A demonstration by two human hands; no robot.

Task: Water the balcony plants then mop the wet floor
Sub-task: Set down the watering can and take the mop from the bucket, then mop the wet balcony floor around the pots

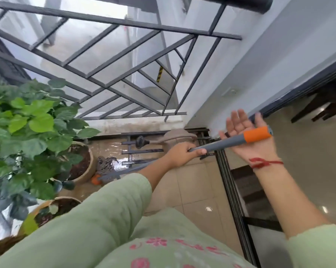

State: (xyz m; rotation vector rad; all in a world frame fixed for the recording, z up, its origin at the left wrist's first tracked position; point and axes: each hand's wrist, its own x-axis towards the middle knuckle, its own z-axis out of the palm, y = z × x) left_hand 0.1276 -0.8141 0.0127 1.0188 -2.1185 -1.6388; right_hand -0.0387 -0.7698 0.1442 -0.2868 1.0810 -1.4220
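1. Mop handle (pixel 217 145), gray with an orange end, runs slanted across the middle, from the floor up to the right.
2. The left hand (pixel 184 154) has its grip clenched around the gray part of the handle, lower down.
3. The right hand (pixel 246 135) is flat and open, palm up, fingers spread. The orange end lies across this palm, so that grip is released.
4. A red thread (pixel 263 163) is tied around the right wrist.
5. The mop head (pixel 105 167), made of gray strings, sits on the wet floor (pixel 109 149) by the pots. An orange piece joins it to the handle.
6. The floor is shiny with water near the mop head. Closer to the person the tan tiles look dry.
7. A tan watering can (pixel 174 137) with a dark spout stands on a low dark rack (pixel 142 151) by the wall, just past the left hand.
8. 2 pots are on the left. The far pot (pixel 87 163) holds a big leafy green plant (pixel 29 130). The near pot (pixel 47 207) is near the left sleeve.
9. A dark metal railing (pixel 109 59) with slanted bars stands behind it all.
10. A sliding door track (pixel 231 180) runs down the right side.
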